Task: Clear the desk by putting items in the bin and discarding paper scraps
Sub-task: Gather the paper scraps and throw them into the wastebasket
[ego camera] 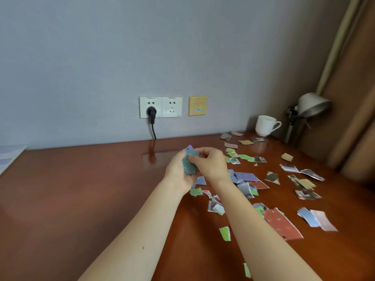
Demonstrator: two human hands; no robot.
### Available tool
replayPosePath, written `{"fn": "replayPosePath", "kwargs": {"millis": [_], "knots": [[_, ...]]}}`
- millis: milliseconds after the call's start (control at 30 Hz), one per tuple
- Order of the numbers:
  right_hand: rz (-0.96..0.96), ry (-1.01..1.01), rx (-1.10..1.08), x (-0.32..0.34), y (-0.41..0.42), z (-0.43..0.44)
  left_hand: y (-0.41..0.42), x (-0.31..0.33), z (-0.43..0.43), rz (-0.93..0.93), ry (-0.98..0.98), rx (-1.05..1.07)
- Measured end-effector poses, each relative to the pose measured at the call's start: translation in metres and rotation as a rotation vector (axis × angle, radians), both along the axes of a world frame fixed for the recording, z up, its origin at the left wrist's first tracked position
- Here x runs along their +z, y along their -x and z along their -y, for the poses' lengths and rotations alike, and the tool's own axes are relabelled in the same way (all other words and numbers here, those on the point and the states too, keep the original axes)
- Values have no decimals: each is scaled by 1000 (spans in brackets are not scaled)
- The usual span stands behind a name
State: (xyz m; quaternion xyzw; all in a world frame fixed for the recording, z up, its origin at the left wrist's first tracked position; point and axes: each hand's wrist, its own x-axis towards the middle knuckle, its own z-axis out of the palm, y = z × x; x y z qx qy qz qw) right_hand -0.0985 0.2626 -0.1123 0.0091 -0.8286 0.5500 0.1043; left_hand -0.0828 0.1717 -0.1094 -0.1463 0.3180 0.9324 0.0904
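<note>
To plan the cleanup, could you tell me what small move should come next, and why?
Probably the right hand should release the stack and reach for the purple scrap beside it: the left hand also grips the stack, and many scraps lie on the desk.

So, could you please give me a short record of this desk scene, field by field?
left hand: holds a bundle of scraps above the desk
right hand: pinches the same bundle from the other side
loose scraps: scattered over the right half of the desk
mug: white, upright, far right near the wall
lamp: right of the mug
</note>
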Motion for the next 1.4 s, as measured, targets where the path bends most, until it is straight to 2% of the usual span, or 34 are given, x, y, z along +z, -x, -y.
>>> {"fn": "replayPosePath", "kwargs": {"millis": [100,333,467,700,800,967,1067,1400], "knots": [[-10,-107,-20,-1,-16,-26,-14,-3,-23,51,43,-8],[46,-211,-100,-7,-37,-94,-38,-2,-73,99,90,-53],[153,-435,-184,-16,-39,-126,-44,-7,-92,114,126,-47],[387,-743,-32,-20,-38,-146,-46,-24,-107,95,219,14],[469,-818,-1,-13,-33,-143,-47,-28,-103,129,101,60],[544,-947,55,-8,-16,-143,-43,-28,-101,184,66,50],[519,-980,35,-11,-8,-140,-42,-28,-102,200,69,51],[188,-1090,-164,-19,-20,-136,-44,-30,-104,169,58,52]]}}
